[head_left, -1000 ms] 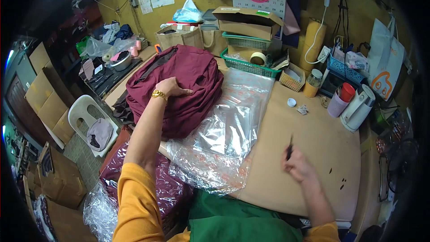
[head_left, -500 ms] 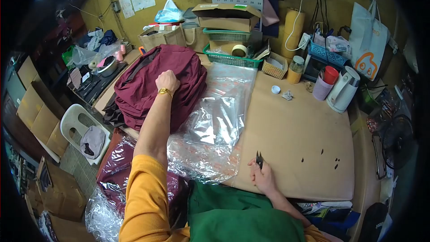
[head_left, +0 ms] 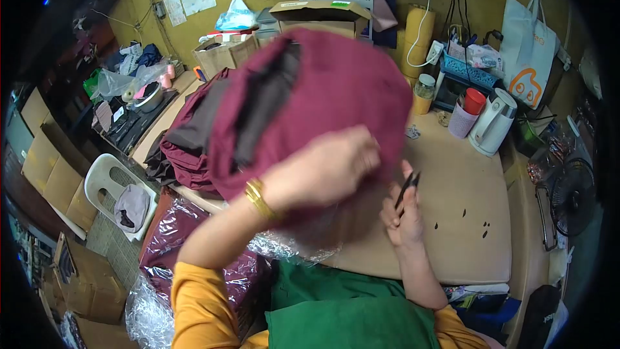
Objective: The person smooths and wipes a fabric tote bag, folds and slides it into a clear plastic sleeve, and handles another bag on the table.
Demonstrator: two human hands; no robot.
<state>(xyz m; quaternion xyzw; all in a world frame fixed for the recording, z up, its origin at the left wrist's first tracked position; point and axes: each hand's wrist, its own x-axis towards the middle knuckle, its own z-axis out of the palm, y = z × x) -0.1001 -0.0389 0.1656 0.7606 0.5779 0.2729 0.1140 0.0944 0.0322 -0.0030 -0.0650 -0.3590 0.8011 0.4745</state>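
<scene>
My left hand [head_left: 339, 163], blurred by motion, is closed on a maroon cloth piece [head_left: 336, 84] with a dark grey lining and lifts it over the table. Its far side bulges outward, and the exact kind of item cannot be made out. Lower right of it, my right hand [head_left: 405, 216] holds small black thread snips [head_left: 407, 190], blades pointing up, close to the cloth's hanging edge. More maroon and dark fabric [head_left: 187, 145] lies heaped on the table's left. Clear plastic bags [head_left: 290, 245] lie partly hidden under the raised cloth.
Small black marks or scraps [head_left: 464, 212] lie on the brown tabletop [head_left: 452, 252]. An electric kettle [head_left: 494, 123], a pink cup [head_left: 462, 121] and a jar [head_left: 423, 95] stand back right. A white chair [head_left: 110, 174] and plastic-wrapped maroon bundles [head_left: 171, 232] are at left.
My left hand has pulled the maroon cloth off the heap, up and to the right, covering the plastic and green trays. My right hand has risen with the snips.
</scene>
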